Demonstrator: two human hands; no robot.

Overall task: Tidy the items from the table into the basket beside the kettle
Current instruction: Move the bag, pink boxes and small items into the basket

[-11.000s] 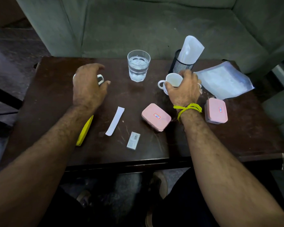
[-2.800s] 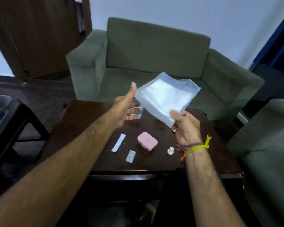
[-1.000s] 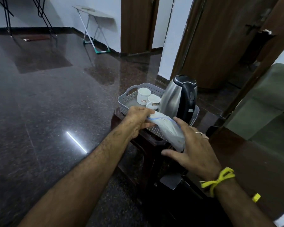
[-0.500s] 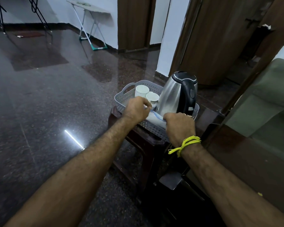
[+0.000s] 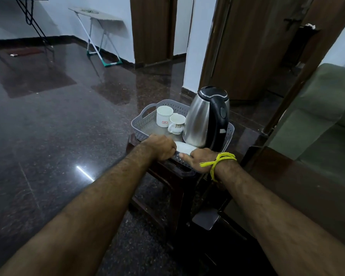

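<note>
The grey perforated basket sits on a small dark stool, and the steel kettle stands inside it at the right. A white plastic bag lies folded along the basket's near side. My left hand is curled over the near rim at the bag's left end. At the bag's right end is my right hand, yellow thread on its wrist, thumb along the rim and fingers reaching in over the bag. Both hands' fingertips are hidden. A white cup and a patterned cup stand at the back.
The dark wooden table lies to my right, with a green sofa behind it. A glossy dark floor spreads to the left. Folding stands are by the far wall. Wooden doors are behind the kettle.
Both hands have lowered the bag into the basket; it now lies flat along the near side, and my hands have moved down to the rim.
</note>
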